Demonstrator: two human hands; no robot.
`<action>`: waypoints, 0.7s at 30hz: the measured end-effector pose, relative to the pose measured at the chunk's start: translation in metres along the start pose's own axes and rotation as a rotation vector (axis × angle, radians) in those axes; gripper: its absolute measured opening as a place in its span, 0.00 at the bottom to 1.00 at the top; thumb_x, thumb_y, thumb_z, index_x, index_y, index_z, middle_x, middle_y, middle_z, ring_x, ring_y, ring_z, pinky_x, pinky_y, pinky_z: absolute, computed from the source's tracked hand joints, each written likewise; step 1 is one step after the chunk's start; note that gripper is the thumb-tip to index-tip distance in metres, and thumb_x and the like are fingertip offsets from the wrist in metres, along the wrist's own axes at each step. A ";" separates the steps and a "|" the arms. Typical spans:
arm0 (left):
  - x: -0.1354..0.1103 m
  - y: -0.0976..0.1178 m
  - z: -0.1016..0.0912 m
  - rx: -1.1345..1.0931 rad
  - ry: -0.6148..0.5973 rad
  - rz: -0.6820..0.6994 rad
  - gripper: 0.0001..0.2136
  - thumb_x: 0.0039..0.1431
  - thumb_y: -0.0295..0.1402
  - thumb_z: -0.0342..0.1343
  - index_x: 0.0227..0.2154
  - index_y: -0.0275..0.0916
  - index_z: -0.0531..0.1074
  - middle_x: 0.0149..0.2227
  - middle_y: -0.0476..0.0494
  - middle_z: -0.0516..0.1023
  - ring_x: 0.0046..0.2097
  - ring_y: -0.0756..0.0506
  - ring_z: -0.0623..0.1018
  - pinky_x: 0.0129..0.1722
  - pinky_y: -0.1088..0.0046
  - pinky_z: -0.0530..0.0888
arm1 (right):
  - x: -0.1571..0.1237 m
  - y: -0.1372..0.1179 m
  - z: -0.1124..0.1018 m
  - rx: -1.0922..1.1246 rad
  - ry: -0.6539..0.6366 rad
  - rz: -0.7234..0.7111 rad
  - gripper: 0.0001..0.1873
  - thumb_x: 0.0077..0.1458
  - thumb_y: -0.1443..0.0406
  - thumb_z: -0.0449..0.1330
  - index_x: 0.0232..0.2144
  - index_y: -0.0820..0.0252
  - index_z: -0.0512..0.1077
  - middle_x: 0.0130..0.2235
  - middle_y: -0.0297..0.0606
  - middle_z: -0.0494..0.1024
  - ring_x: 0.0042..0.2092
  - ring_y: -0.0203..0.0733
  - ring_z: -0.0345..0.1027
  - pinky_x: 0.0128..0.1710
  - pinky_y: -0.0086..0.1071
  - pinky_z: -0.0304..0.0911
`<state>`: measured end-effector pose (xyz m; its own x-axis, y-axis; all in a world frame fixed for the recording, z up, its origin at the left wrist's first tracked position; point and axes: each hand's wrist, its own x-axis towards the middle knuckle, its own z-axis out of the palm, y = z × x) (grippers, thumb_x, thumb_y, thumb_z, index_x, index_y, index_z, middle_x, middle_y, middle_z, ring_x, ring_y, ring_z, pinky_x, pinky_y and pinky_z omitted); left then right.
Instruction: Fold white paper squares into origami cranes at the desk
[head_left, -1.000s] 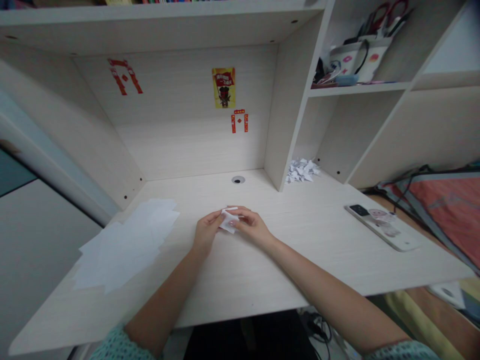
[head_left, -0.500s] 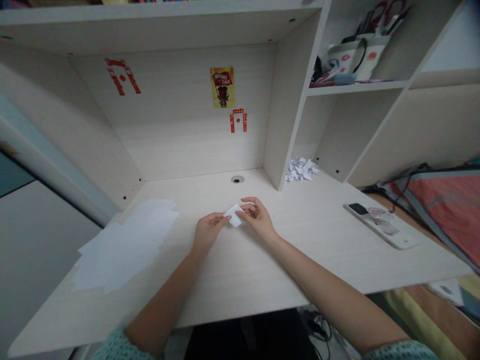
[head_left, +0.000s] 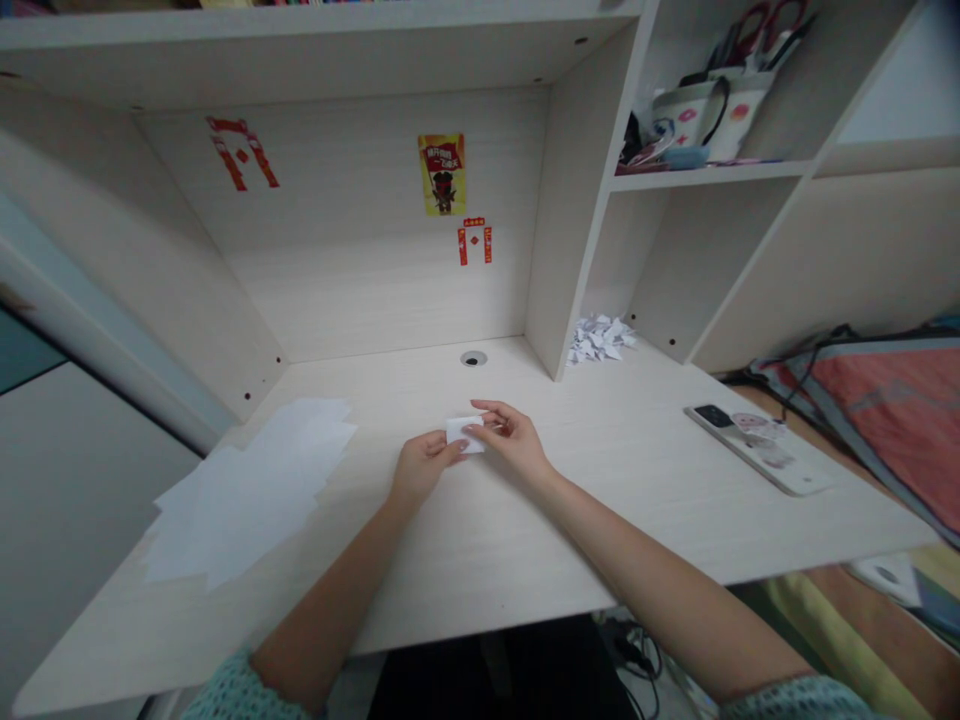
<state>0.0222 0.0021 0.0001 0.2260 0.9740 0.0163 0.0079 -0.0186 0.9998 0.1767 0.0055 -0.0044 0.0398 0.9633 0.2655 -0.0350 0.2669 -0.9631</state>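
A small white folded paper [head_left: 456, 428] is held between my two hands, just above the middle of the desk. My left hand [head_left: 421, 466] pinches its lower left side, the thumb lying across the front. From the other side my right hand [head_left: 511, 436] grips it, thumb on the paper's face and index finger raised behind the top edge. Loose white sheets [head_left: 255, 490] lie fanned out on the desk to the left of my hands. In the cubby at the back right sits a pile of small folded white paper pieces [head_left: 600, 338].
A phone [head_left: 757, 450] in a printed case rests on the right of the pale desk [head_left: 480, 560]. An upright divider [head_left: 574, 210] separates the cubbies. Cups with scissors and pens [head_left: 705, 110] stand on the upper right shelf. A red and grey bag [head_left: 885, 410] lies beyond the right edge.
The paper has turned from a tilted diamond to a squarer, level position. Both hands stay on it, with the right fingers shifted slightly left over it.
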 end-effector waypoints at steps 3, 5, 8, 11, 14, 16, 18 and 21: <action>-0.001 0.002 0.000 -0.030 0.025 -0.016 0.17 0.41 0.41 0.62 0.33 0.34 0.77 0.37 0.41 0.79 0.39 0.42 0.77 0.44 0.63 0.72 | 0.002 -0.001 -0.002 0.066 -0.039 0.093 0.16 0.40 0.57 0.65 0.31 0.62 0.76 0.31 0.39 0.77 0.30 0.37 0.67 0.30 0.30 0.59; -0.002 0.004 0.000 -0.049 0.021 -0.017 0.17 0.41 0.40 0.63 0.34 0.34 0.77 0.38 0.40 0.79 0.39 0.42 0.77 0.44 0.61 0.72 | 0.003 -0.001 -0.002 0.111 -0.066 0.125 0.15 0.40 0.57 0.64 0.28 0.62 0.77 0.31 0.40 0.78 0.30 0.38 0.67 0.32 0.31 0.60; -0.003 0.006 0.002 -0.066 0.028 -0.012 0.17 0.41 0.41 0.63 0.32 0.33 0.77 0.35 0.41 0.79 0.38 0.42 0.77 0.45 0.60 0.72 | 0.003 0.000 -0.002 0.136 -0.063 0.136 0.14 0.40 0.57 0.65 0.28 0.62 0.78 0.31 0.40 0.79 0.30 0.38 0.68 0.33 0.32 0.60; -0.004 0.007 0.003 -0.057 0.030 -0.012 0.16 0.43 0.41 0.62 0.30 0.33 0.77 0.31 0.44 0.79 0.37 0.43 0.77 0.45 0.61 0.73 | 0.003 -0.001 -0.002 0.140 -0.051 0.141 0.14 0.39 0.58 0.65 0.28 0.61 0.78 0.31 0.40 0.79 0.30 0.38 0.68 0.33 0.32 0.61; -0.004 0.007 0.003 -0.040 0.028 -0.019 0.15 0.43 0.41 0.62 0.29 0.33 0.77 0.30 0.44 0.79 0.36 0.43 0.77 0.44 0.62 0.73 | 0.003 -0.001 -0.002 0.155 -0.041 0.154 0.12 0.38 0.58 0.66 0.26 0.61 0.78 0.29 0.38 0.79 0.29 0.37 0.67 0.32 0.31 0.60; -0.004 0.007 0.002 -0.035 0.035 -0.028 0.15 0.43 0.41 0.62 0.30 0.33 0.77 0.32 0.44 0.79 0.37 0.43 0.77 0.44 0.62 0.73 | 0.002 0.000 -0.001 0.167 -0.038 0.163 0.12 0.38 0.58 0.66 0.24 0.61 0.77 0.27 0.38 0.78 0.28 0.37 0.67 0.31 0.31 0.60; -0.004 0.008 0.003 -0.037 0.046 -0.037 0.16 0.42 0.41 0.62 0.31 0.33 0.77 0.33 0.43 0.79 0.37 0.43 0.77 0.44 0.62 0.73 | 0.002 0.001 0.000 0.183 -0.033 0.167 0.12 0.37 0.58 0.66 0.25 0.61 0.77 0.27 0.38 0.78 0.28 0.36 0.66 0.31 0.31 0.60; -0.005 0.009 0.003 -0.053 0.039 -0.051 0.17 0.41 0.41 0.62 0.32 0.32 0.77 0.33 0.42 0.79 0.37 0.43 0.77 0.44 0.62 0.73 | 0.002 0.001 0.000 0.203 -0.013 0.148 0.18 0.36 0.60 0.67 0.33 0.61 0.77 0.26 0.36 0.77 0.26 0.34 0.65 0.29 0.29 0.59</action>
<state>0.0238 -0.0032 0.0089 0.1885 0.9814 -0.0352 -0.0331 0.0421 0.9986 0.1764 0.0075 -0.0046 0.0070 0.9922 0.1244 -0.2390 0.1224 -0.9633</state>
